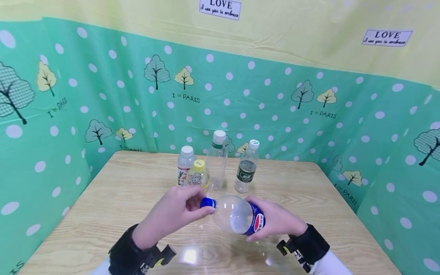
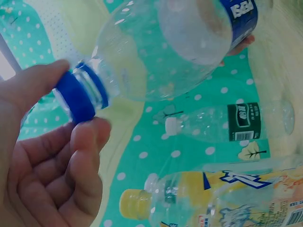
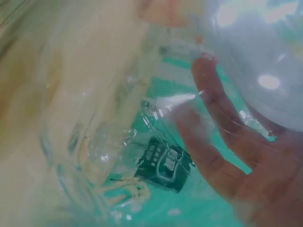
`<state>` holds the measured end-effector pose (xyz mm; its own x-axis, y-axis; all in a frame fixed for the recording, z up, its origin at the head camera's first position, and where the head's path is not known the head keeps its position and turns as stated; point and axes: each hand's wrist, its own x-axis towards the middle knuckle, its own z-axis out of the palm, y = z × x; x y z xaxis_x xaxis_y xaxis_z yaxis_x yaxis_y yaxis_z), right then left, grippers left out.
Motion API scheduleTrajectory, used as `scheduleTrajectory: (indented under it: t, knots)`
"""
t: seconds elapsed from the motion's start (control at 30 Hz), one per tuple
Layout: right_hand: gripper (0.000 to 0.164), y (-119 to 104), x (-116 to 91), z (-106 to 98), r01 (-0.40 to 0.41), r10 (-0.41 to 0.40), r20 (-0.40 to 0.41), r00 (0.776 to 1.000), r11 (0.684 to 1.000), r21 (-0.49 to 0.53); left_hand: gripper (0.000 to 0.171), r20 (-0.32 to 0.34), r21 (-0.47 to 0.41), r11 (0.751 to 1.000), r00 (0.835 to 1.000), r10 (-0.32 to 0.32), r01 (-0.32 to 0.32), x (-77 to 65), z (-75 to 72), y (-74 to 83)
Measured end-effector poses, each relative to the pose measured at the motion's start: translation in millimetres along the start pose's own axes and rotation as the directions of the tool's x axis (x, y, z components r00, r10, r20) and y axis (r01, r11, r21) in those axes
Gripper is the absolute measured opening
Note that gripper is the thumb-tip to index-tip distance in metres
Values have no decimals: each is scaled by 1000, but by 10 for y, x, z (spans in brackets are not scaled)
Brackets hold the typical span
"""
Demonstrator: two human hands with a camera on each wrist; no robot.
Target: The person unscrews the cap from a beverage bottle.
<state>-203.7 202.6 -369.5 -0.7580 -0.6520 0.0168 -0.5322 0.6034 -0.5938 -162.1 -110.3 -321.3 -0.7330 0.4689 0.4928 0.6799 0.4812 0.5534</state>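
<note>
A large clear soda bottle (image 1: 225, 215) with a blue label (image 2: 241, 19) lies nearly sideways above the table, its neck toward the left. My right hand (image 1: 280, 217) grips it around the labelled middle. Thumb and fingers of my left hand (image 1: 175, 206) pinch the blue bottle cap (image 2: 78, 97) at the neck; a blue ring (image 2: 99, 85) shows just beside the cap. In the right wrist view, my right hand (image 3: 246, 161) is seen through the clear plastic, its fingers spread along the bottle's side.
Behind the hands stand a yellow-capped bottle (image 1: 198, 177), a smaller white-capped bottle (image 1: 186, 162), a tall clear bottle (image 1: 217, 162) and a green-labelled bottle (image 1: 246, 170). They rest on a wooden table (image 1: 130, 187). A green and yellow printed curtain (image 1: 192, 126) surrounds its back and sides.
</note>
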Motion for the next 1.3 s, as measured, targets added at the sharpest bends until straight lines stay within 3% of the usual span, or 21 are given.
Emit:
scheduleTrajectory:
  t: [0.07, 0.13, 0.4, 0.6, 0.73, 0.93, 1.03, 1.13, 1.3]
  knots:
    - [88, -1, 1, 0, -6, 6, 4, 1000, 1000, 6, 21, -24, -11, 999, 999, -37, 36, -5, 24, 7]
    - [87, -1, -3, -1, -14, 14, 6, 1000, 1000, 19, 20, -34, -26, 999, 999, -34, 33, -4, 39, 11]
    - [84, 3, -19, 2, -7, 7, 6, 1000, 998, 69, 30, -16, -70, 991, 994, 109, -110, 28, 6, 4]
    - [85, 4, -33, -7, -10, 9, 2, 1000, 996, 84, 39, 21, -15, 983, 983, 183, -183, 5, -1, 6]
    - [86, 9, -41, -8, -12, 11, 6, 1000, 995, 103, 39, -6, 36, 989, 989, 145, -144, 1, 21, 46]
    - [87, -6, -39, -18, -3, 4, -2, 1000, 993, 118, 17, -105, 106, 994, 994, 24, -13, 23, 104, 103]
    - [84, -7, -39, -16, 0, 0, 0, 1000, 995, 104, 18, -143, 79, 996, 990, -16, 28, 33, 149, 99]
    - [82, -7, -40, -6, -8, 7, 9, 1000, 993, 114, 20, -149, 23, 1000, 989, -6, 9, 31, 166, 85]
    - [85, 2, -51, -3, -7, 7, -2, 1000, 991, 136, 27, -88, -42, 997, 994, 67, -71, 28, 91, 78]
